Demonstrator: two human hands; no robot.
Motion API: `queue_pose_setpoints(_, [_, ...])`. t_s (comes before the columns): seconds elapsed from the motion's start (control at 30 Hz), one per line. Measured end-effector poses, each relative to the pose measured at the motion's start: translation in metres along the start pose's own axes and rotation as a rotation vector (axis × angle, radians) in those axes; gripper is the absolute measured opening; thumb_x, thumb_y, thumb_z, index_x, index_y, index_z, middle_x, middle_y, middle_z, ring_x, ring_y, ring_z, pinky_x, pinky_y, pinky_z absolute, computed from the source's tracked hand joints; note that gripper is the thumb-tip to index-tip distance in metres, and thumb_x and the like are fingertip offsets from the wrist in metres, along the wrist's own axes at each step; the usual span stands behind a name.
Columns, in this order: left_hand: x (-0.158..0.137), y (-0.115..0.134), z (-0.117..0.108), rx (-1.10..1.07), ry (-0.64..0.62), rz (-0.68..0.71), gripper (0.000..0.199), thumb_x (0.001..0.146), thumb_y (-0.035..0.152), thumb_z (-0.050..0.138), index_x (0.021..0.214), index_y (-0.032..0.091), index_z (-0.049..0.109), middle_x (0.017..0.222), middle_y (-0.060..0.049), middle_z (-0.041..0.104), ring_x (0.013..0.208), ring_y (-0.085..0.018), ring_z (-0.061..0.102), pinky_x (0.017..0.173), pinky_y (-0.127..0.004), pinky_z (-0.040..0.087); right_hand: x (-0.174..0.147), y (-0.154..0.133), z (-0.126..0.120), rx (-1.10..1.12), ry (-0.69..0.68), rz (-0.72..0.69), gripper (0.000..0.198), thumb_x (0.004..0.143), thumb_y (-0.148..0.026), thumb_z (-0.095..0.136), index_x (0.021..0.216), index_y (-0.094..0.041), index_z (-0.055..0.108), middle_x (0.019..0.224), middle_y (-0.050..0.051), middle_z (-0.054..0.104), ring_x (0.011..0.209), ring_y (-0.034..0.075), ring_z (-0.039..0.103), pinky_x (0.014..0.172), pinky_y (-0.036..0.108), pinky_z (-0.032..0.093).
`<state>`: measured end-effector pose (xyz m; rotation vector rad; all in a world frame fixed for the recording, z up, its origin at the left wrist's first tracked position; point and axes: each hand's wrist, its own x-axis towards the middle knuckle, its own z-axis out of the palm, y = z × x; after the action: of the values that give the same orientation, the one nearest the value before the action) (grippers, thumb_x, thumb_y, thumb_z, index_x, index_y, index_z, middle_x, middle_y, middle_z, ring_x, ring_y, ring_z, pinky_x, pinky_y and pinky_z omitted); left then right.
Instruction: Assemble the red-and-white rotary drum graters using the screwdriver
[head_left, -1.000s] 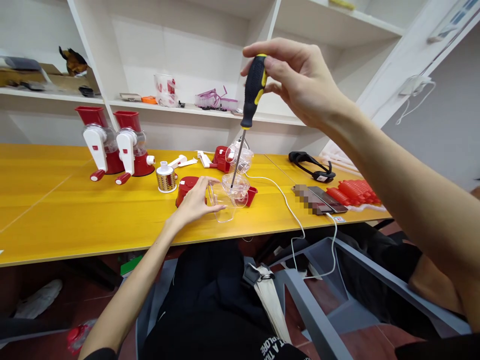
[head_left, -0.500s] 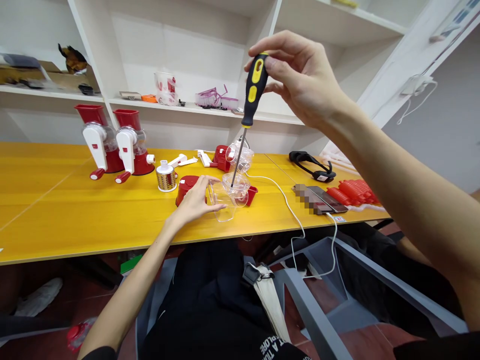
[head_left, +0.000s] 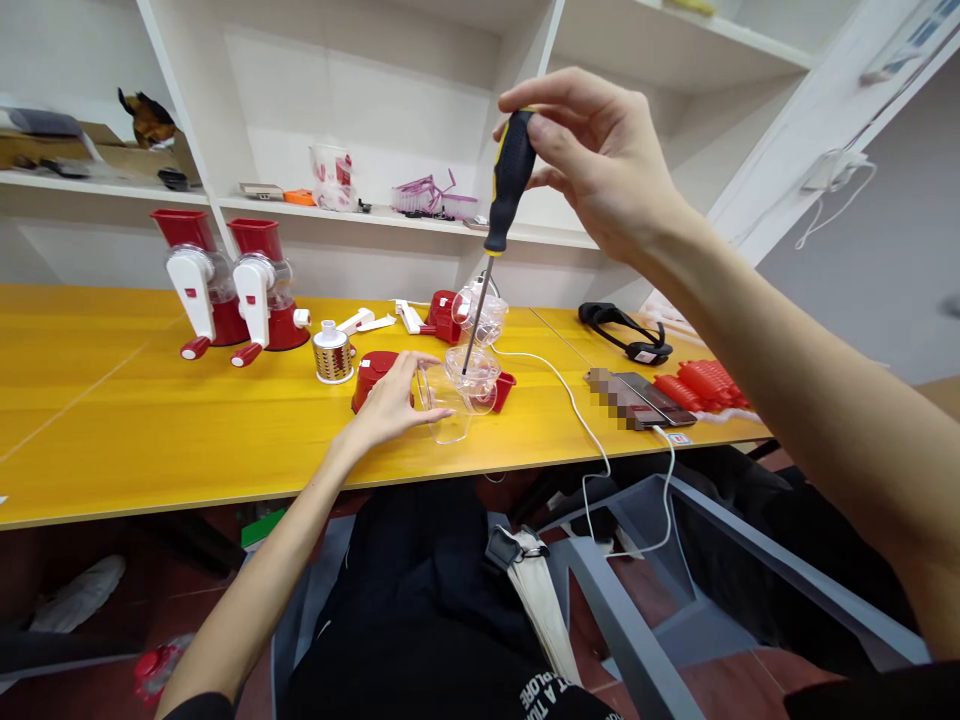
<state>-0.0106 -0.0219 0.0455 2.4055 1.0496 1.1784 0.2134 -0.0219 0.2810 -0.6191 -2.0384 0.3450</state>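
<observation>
My right hand is closed round the top of a black and yellow screwdriver, high above the table. The shaft slants down, and its tip sits inside a clear plastic grater housing. Around the left side of that housing my left hand is wrapped, thumb in front and fingers behind, steadying it on the table. A red base stands just behind my left hand. Close to the housing's right side lies a small red hopper. Whatever the screwdriver tip touches is too small to make out.
Two assembled rotary graters stand at the left, near a metal grating drum. Behind the housing are another red base and clear parts. A white cable, a phone, a black headset and red handles lie rightward.
The screwdriver handle has turned about its axis, so its yellow patches now face left. My right hand has shifted slightly; my left hand and the housing stay in place.
</observation>
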Motion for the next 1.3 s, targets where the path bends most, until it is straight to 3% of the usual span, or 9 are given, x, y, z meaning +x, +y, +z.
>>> queue_pose_setpoints(0.2, [0.000, -0.001, 0.000, 0.003, 0.004, 0.013, 0.060, 0.077, 0.042, 0.079, 0.123, 0.023, 0.047, 0.123, -0.007, 0.057, 0.118, -0.025, 0.059, 0.102, -0.044, 0.049, -0.001, -0.003, 0.005, -0.099, 0.084, 0.001, 0.015, 0.078, -0.057, 0.066, 0.091, -0.051, 0.070, 0.096, -0.004, 0.069, 0.097, 0.027, 0.063, 0.090, 0.044, 0.057])
queue_pose_setpoints(0.4, [0.000, -0.001, 0.001, 0.019, 0.003, 0.011, 0.055, 0.079, 0.038, 0.076, 0.122, 0.023, 0.046, 0.123, -0.007, 0.057, 0.118, -0.025, 0.059, 0.102, -0.045, 0.049, 0.006, 0.013, 0.004, 0.137, 0.035, -0.089, 0.021, 0.083, -0.044, 0.068, 0.102, -0.039, 0.075, 0.108, 0.001, 0.072, 0.107, 0.021, 0.064, 0.081, 0.036, 0.057])
queue_pose_setpoints(0.63, [0.000, -0.001, 0.001, 0.019, 0.001, 0.000, 0.055, 0.079, 0.037, 0.076, 0.123, 0.023, 0.046, 0.123, -0.007, 0.057, 0.119, -0.025, 0.059, 0.102, -0.045, 0.049, 0.006, 0.010, 0.009, 0.120, 0.090, -0.151, 0.021, 0.078, -0.047, 0.077, 0.095, -0.036, 0.076, 0.080, 0.001, 0.065, 0.076, 0.016, 0.061, 0.073, 0.032, 0.057])
queue_pose_setpoints(0.87, [0.000, -0.001, 0.000, 0.007, -0.001, -0.004, 0.056, 0.078, 0.038, 0.076, 0.123, 0.024, 0.046, 0.122, -0.007, 0.057, 0.120, -0.026, 0.059, 0.102, -0.047, 0.049, 0.007, 0.009, 0.006, 0.201, 0.019, -0.135, 0.017, 0.084, -0.043, 0.072, 0.099, -0.035, 0.077, 0.103, 0.002, 0.071, 0.101, 0.019, 0.064, 0.078, 0.031, 0.057])
queue_pose_setpoints(0.97, [0.000, 0.000, 0.000, 0.007, 0.000, -0.006, 0.056, 0.078, 0.038, 0.076, 0.123, 0.024, 0.046, 0.123, -0.007, 0.057, 0.120, -0.026, 0.059, 0.103, -0.047, 0.049, 0.008, 0.011, 0.005, 0.192, -0.014, -0.172, 0.019, 0.084, -0.042, 0.073, 0.103, -0.039, 0.074, 0.093, 0.001, 0.069, 0.090, 0.017, 0.064, 0.075, 0.031, 0.055])
queue_pose_setpoints(1.13, [0.000, 0.002, -0.001, 0.013, -0.008, -0.018, 0.055, 0.078, 0.040, 0.076, 0.122, 0.024, 0.046, 0.124, -0.007, 0.057, 0.120, -0.026, 0.059, 0.104, -0.048, 0.048, 0.008, 0.012, 0.009, 0.168, 0.044, -0.169, 0.018, 0.079, -0.048, 0.077, 0.093, -0.037, 0.075, 0.078, 0.001, 0.062, 0.072, 0.014, 0.057, 0.066, 0.029, 0.053])
queue_pose_setpoints(1.3, [0.000, 0.002, -0.001, 0.000, -0.010, -0.022, 0.058, 0.077, 0.041, 0.079, 0.122, 0.024, 0.046, 0.125, -0.007, 0.057, 0.121, -0.026, 0.058, 0.105, -0.047, 0.047, 0.005, 0.011, 0.010, 0.218, 0.044, -0.073, 0.020, 0.084, -0.047, 0.069, 0.101, -0.038, 0.075, 0.109, 0.002, 0.072, 0.098, 0.020, 0.063, 0.073, 0.032, 0.055])
